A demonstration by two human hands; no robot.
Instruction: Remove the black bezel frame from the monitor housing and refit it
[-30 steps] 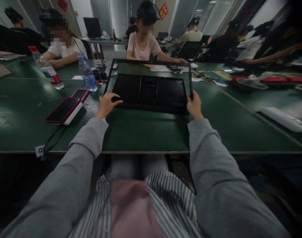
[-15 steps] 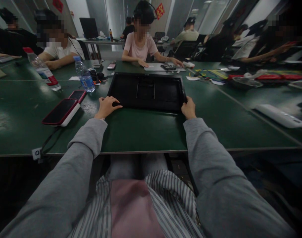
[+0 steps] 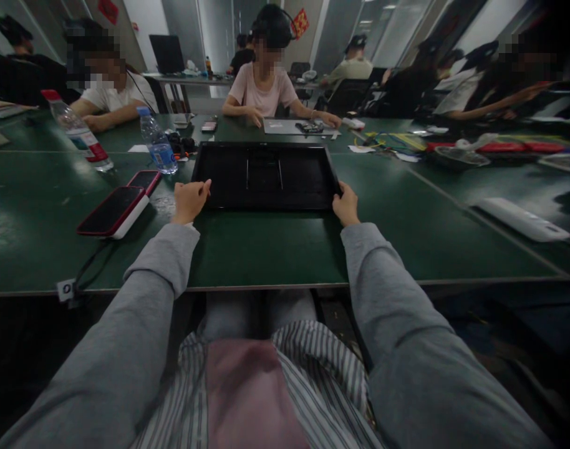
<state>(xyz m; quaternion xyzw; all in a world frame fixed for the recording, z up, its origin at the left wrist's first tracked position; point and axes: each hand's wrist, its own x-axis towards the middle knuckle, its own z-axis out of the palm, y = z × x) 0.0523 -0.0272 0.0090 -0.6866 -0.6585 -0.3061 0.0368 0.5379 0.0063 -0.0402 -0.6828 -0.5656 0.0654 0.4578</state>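
Note:
A shallow black rectangular tray (image 3: 226,178) with a raised rim lies on the green table in front of me. Two thin metallic strips run front to back at its middle. At the tray's front left corner is my left hand (image 3: 190,201), closed, its fingers curled against the left edge. My right hand (image 3: 346,204) is closed around the right edge near the front corner, thumb on top. The undersides of both grips are hidden.
Left of the tray stand a blue-capped bottle (image 3: 160,149), a red-capped bottle (image 3: 86,137) and phones in red cases (image 3: 111,211). A white oblong device (image 3: 521,218) lies right. Across the table (image 3: 270,249), a person (image 3: 261,87) handles a grey board (image 3: 285,126).
The tray has shifted left and turned slightly, its front edge now nearly level. Both hands moved left with it. My left hand's fingers have curled from a spread pinch at the corner.

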